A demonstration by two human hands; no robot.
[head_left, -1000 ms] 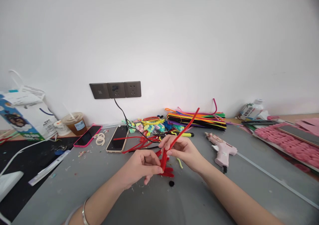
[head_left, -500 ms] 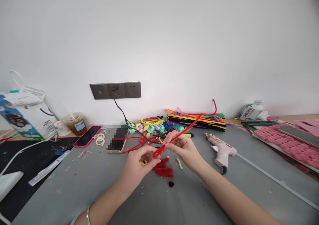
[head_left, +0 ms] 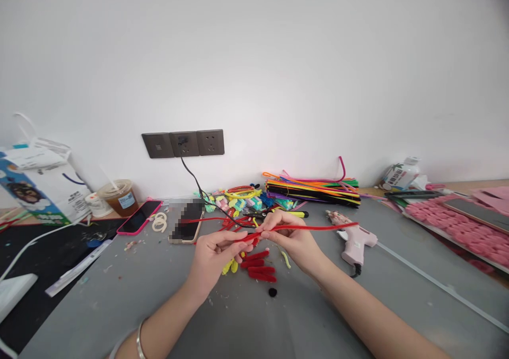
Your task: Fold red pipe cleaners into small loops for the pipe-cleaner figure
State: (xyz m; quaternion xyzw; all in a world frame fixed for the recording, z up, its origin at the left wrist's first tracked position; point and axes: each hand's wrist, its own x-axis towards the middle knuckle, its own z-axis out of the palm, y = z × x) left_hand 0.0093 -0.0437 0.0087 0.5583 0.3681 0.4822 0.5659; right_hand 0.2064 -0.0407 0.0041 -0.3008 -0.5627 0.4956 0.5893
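Observation:
Both hands grip a red pipe cleaner point(head_left: 326, 227) above the table. My left hand point(head_left: 217, 253) pinches its looped or doubled part between thumb and fingers. Close beside it, my right hand point(head_left: 288, 234) pinches the same pipe cleaner, and the long free end sticks out to the right, almost level. On the table below lie several short folded red pieces point(head_left: 260, 270), a yellow fuzzy piece point(head_left: 230, 266), a small black pompom point(head_left: 272, 292) and a pale green bit point(head_left: 286, 260). More red pipe cleaners point(head_left: 214, 220) lie behind my left hand, partly hidden.
A bundle of coloured pipe cleaners point(head_left: 314, 192) lies by the wall. To the right are a pink glue gun point(head_left: 356, 242) and pink fuzzy material point(head_left: 449, 224). Phones point(head_left: 139, 218), a drink cup point(head_left: 118, 199) and a carton point(head_left: 43, 184) stand left. A black cord point(head_left: 193, 176) crosses behind my hands.
The free end of the red pipe cleaner has swung down from pointing up and right to nearly level. My left hand has shifted slightly left, uncovering more of the yellow piece.

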